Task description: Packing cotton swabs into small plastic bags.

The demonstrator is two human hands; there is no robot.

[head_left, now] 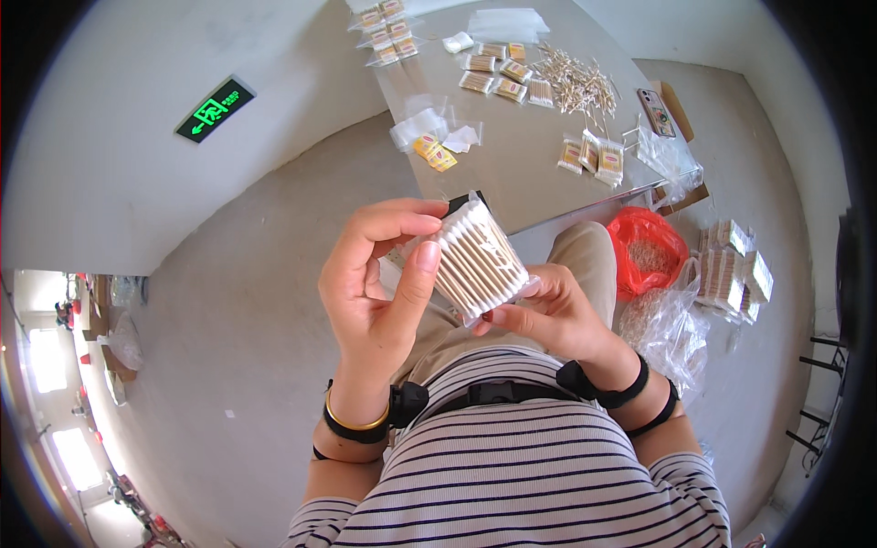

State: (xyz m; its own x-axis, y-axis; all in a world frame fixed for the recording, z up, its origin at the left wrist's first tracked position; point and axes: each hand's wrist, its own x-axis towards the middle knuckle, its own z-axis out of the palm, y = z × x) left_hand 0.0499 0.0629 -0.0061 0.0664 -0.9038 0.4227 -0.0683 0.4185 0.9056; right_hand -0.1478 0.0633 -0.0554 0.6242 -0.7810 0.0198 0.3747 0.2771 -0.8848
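Observation:
Between my two hands I hold a clear packet of cotton swabs point(477, 260), tilted above my lap, its swabs lined up side by side with white tips at both ends. My left hand point(375, 265) pinches the upper left edge with thumb and fingers. At the lower right corner, my right hand point(557, 310) grips the wrapping between thumb and fingers. Beyond them on the table lie several filled swab packets point(512, 71), a further group of packets point(592, 157) near the table's front edge and a heap of loose cotton swabs point(577, 80).
On the grey table point(521, 173) are yellow cards point(434, 152), clear bags point(422, 126), a stack of plastic sheets point(508, 25) and a phone point(656, 112). A red bag point(647, 251) of swabs, a clear bag point(667, 331) and stacked packets point(734, 272) stand on the floor to the right.

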